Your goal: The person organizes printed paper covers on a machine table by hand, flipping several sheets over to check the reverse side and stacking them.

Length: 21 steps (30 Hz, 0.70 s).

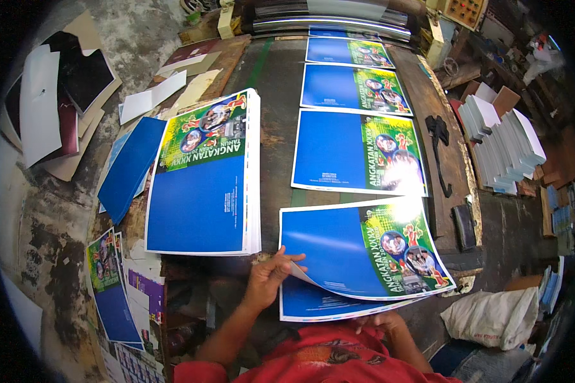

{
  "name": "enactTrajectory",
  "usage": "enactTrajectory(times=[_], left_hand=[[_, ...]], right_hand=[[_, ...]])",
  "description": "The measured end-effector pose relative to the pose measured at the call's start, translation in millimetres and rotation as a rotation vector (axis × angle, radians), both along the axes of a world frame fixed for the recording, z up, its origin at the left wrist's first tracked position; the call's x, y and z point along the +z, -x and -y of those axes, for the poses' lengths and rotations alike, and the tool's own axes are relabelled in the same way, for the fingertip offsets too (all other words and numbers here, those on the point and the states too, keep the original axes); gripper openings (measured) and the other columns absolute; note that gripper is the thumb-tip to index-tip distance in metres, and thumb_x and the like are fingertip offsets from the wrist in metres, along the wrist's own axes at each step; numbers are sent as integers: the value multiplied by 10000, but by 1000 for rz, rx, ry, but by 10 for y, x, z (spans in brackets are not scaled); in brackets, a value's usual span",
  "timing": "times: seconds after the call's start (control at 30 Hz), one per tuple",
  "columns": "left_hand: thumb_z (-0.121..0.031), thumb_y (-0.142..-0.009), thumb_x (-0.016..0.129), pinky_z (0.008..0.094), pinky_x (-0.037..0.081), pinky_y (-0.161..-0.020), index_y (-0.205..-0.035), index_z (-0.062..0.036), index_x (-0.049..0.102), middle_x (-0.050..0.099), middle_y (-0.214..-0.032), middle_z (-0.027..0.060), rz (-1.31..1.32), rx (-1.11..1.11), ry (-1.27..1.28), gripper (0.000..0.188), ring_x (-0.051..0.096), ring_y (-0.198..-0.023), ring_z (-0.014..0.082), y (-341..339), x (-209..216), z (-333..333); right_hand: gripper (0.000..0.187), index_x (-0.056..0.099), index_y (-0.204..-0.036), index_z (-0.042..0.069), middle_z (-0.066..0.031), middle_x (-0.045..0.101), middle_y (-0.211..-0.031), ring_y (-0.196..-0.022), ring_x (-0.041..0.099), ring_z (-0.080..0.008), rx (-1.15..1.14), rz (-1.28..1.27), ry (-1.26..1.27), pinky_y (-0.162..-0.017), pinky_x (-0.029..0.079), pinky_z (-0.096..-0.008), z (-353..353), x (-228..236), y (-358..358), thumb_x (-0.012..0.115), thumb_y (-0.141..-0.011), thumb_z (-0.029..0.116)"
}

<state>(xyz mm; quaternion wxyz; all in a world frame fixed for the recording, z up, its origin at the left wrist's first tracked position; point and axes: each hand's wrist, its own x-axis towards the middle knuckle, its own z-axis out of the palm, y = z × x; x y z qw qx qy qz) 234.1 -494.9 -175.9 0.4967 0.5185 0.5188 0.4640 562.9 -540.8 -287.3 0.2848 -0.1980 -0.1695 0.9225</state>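
A blue printed sheet (329, 246) with a green and yellow photo panel bends upward at its near left corner. My left hand (269, 276) pinches that left edge between thumb and fingers. Beneath it lies another blue printed sheet (313, 305), its near edge showing. My right hand (382, 321) is at this lower sheet's near edge, fingers curled and partly hidden under the paper; it appears to hold the sheets from below. To the left stands a thick, squared stack of the same printed sheets (198, 198), with neither hand on it.
More printed sheets (329, 150) lie in a row on the dark conveyor belt (271, 137), leading back to metal rollers (332, 25). A black strap (438, 147) lies on the right rail. White paper stacks (501, 140) stand right, beside a white sack (492, 317) nearer me. Scrap boards (41, 105) lie left.
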Motion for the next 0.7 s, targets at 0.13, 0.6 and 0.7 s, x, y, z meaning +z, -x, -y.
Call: enactTrajectory(times=[0.13,0.6,0.7], left_hand=[[-345,-979,513,514,134,-1157,-911,-101,656,723,-892,88,50,-5,-51,291,618,-1105,253,40,-163,-42],[-352,-968,533,534,141,-1149,-887,-86,667,717,-876,61,-11,-48,-127,309,607,-1120,264,-7,16,-29],[-379,-967,526,539,137,-1149,-868,-85,671,713,-868,65,-29,-25,-109,342,606,-1119,270,-23,-56,-66]], right_hand=[[415,518,-1207,26,-148,633,-884,-689,586,-196,-16,184,317,-658,574,-437,179,24,294,494,-976,370],[375,517,-1222,81,-106,621,-1030,-861,620,-218,-593,199,454,-814,550,-436,-449,-377,623,467,-982,364],[366,517,-1224,89,-97,615,-1056,-883,616,-218,-673,315,436,-827,547,-426,-441,-282,641,465,-983,359]])
